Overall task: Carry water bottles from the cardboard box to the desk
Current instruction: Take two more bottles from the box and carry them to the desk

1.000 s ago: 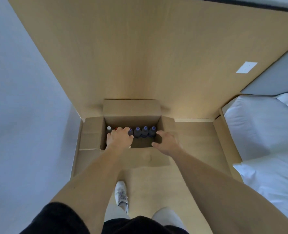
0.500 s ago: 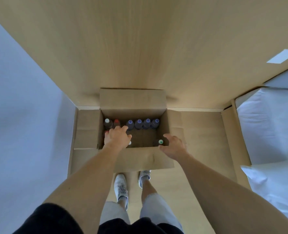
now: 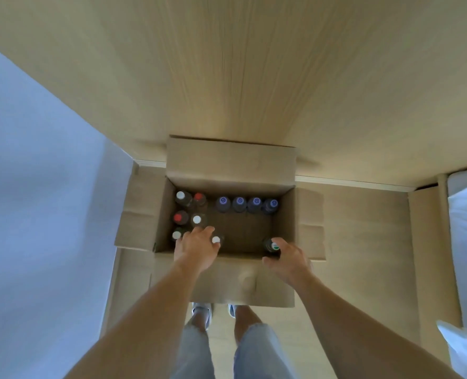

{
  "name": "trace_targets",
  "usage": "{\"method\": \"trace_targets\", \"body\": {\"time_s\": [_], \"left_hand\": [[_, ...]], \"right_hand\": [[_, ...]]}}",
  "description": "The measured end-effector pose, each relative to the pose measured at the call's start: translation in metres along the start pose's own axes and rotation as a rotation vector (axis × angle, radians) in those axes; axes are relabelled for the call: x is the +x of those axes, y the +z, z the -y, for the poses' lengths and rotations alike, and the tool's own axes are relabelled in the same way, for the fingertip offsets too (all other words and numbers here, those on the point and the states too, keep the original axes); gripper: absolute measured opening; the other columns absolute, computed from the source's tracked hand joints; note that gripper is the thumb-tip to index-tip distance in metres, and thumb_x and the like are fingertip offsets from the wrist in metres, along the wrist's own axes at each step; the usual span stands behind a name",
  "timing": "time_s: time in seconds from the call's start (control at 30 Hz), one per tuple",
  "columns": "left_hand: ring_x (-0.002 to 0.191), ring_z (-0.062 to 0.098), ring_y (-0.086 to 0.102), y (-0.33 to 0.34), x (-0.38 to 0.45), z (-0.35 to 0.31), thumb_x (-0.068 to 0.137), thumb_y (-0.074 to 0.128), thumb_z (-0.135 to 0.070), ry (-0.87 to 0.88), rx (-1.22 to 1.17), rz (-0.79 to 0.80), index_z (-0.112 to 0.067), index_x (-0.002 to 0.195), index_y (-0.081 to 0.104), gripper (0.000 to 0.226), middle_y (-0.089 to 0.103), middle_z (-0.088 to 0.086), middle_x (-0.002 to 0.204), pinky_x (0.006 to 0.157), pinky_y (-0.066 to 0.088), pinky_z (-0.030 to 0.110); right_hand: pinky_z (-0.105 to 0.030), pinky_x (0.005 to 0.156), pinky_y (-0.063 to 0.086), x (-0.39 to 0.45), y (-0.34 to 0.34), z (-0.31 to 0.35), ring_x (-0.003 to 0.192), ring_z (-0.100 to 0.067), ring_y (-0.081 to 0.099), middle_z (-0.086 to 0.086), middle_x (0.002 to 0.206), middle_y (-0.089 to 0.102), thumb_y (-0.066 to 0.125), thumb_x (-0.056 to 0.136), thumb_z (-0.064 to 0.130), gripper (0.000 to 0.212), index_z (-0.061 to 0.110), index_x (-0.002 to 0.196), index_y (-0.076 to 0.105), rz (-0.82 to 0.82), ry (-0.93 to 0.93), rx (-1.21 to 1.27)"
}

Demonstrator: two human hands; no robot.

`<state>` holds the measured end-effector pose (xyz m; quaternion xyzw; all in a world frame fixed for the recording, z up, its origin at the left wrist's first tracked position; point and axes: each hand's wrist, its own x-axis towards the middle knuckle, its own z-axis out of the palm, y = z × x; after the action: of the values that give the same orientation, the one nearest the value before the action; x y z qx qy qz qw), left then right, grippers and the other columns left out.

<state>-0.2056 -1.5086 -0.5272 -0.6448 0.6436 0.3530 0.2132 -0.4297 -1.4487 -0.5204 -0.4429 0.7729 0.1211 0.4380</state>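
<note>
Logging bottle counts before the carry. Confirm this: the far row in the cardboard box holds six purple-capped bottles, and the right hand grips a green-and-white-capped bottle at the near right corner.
Wrong on the count. The head view shows four purple-capped bottles in the far row of the cardboard box, not six. The rest stands: the right hand grips the green-and-white-capped bottle at the near right corner.

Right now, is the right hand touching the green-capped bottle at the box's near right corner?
Touching. The head view shows the right hand with thumb and fingers curled round the neck of the green-capped bottle, no gap visible.
</note>
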Motion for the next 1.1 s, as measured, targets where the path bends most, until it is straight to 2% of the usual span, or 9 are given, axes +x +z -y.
{"method": "trace_targets", "body": {"time_s": [0.17,0.4,0.63,1.0,1.1], "left_hand": [[0.130,0.027,0.047,0.029,0.045,0.012,0.100,0.047,-0.047,-0.029,0.007,0.040,-0.033,0.148,0.040,0.051,0.048,0.001,0.147,0.104,0.040,0.043],[0.132,0.027,0.047,0.079,0.114,0.015,0.099,0.050,-0.045,0.047,0.015,0.069,-0.031,0.149,0.040,0.053,0.048,0.001,0.147,0.107,0.041,0.043],[0.128,0.030,0.049,0.127,0.163,0.030,0.100,0.050,-0.045,0.050,0.091,0.149,-0.029,0.146,0.041,0.050,0.048,0.005,0.144,0.102,0.045,0.043],[0.132,0.028,0.048,0.141,0.193,0.060,0.098,0.054,-0.044,-0.014,0.126,0.146,-0.030,0.142,0.045,0.048,0.047,0.003,0.147,0.104,0.046,0.042],[0.136,0.029,0.044,0.145,0.200,0.068,0.097,0.056,-0.044,-0.041,0.120,0.154,-0.030,0.147,0.040,0.055,0.041,0.002,0.152,0.108,0.042,0.042]], "right_hand": [[-0.038,0.105,0.043,0.043,0.025,-0.004,0.132,-0.025,0.048,0.000,0.145,0.047,0.064,0.087,0.053,0.069,0.039,0.149,0.038,0.052,0.030,0.003],[-0.041,0.105,0.046,0.102,0.071,-0.015,0.130,-0.025,0.048,0.000,0.148,0.045,0.061,0.089,0.055,0.069,0.040,0.150,0.034,0.069,0.065,-0.048],[-0.041,0.104,0.047,0.161,0.108,-0.017,0.132,-0.027,0.048,-0.003,0.150,0.044,0.061,0.092,0.053,0.069,0.037,0.152,0.030,0.100,0.080,-0.065],[-0.041,0.109,0.042,0.211,0.145,0.020,0.139,-0.029,0.041,-0.005,0.154,0.038,0.061,0.093,0.050,0.069,0.037,0.153,0.029,0.208,0.010,-0.079],[-0.040,0.109,0.043,0.219,0.155,0.027,0.138,-0.029,0.042,-0.006,0.154,0.038,0.061,0.094,0.049,0.070,0.038,0.154,0.027,0.239,-0.004,-0.078]]}}
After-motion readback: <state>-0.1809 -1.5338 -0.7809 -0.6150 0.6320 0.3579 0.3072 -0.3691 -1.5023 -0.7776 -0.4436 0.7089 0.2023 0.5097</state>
